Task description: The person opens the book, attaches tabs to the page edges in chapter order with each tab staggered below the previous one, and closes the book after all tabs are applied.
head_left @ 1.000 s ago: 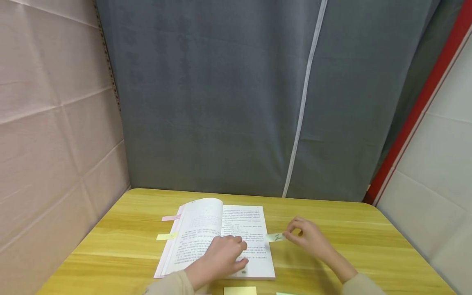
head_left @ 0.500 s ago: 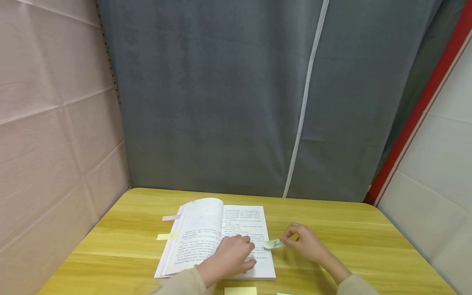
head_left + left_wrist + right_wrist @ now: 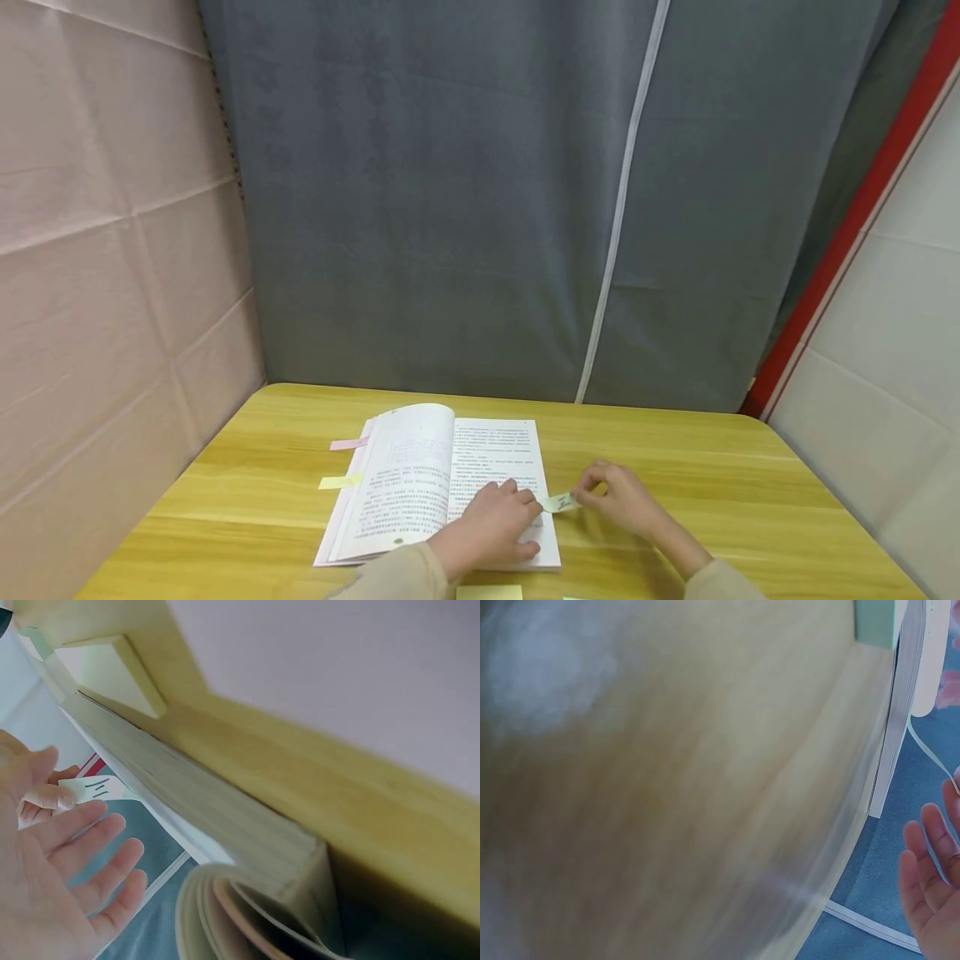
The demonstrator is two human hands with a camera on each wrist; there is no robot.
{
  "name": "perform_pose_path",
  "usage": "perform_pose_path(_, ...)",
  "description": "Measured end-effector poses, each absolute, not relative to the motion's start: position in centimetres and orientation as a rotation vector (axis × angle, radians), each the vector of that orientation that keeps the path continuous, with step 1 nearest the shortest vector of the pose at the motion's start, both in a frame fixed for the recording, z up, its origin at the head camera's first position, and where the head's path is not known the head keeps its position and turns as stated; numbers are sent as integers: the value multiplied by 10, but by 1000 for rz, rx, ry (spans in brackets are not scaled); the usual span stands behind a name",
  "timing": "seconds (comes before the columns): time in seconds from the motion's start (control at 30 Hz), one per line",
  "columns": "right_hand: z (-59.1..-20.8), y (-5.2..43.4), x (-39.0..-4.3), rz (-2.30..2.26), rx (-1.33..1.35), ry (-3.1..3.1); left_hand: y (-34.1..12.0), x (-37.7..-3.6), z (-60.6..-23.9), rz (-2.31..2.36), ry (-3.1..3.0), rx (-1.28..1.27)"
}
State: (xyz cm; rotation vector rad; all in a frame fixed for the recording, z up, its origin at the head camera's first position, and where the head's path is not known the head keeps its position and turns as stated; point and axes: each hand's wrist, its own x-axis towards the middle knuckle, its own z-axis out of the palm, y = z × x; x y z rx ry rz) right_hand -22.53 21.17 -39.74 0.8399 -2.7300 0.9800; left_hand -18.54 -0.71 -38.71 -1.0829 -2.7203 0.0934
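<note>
An open book (image 3: 408,483) lies on the wooden table, its left pages bowed upward. My right hand (image 3: 618,500) is just past the book's right edge. Between thumb and forefinger it pinches the outer end of a pale green sticky note (image 3: 559,502) with dark writing on it. The note's other end reaches the right page. Over that page is my left hand (image 3: 495,523), fingertips beside the note's inner end. In the left wrist view, the left hand's fingers (image 3: 101,889) are spread and loosely extended, holding nothing; whether they touch the note cannot be told.
A pink tab (image 3: 348,444) and a yellow tab (image 3: 339,482) stick out from the book's left side. At the table's near edge are a yellow sticky-note pad (image 3: 489,592) and a green pad (image 3: 875,622). A grey curtain (image 3: 450,208) hangs behind the table.
My left hand has slid right across the page to the note's inner end. My right hand has come slightly nearer, lowering the pinched note along the book's edge.
</note>
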Motion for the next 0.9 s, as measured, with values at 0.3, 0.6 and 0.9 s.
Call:
perform_pose_path(0.3,-398,213,-225,926,818,-2758,1,-190,-395,90,-2861,-1114)
perform_pose_path(0.6,-400,215,-226,873,813,-2765,4,-190,-392,106,-2888,-1105)
perform_pose_path(0.9,-399,216,-224,782,793,-2764,6,-193,-389,113,-2910,-1076)
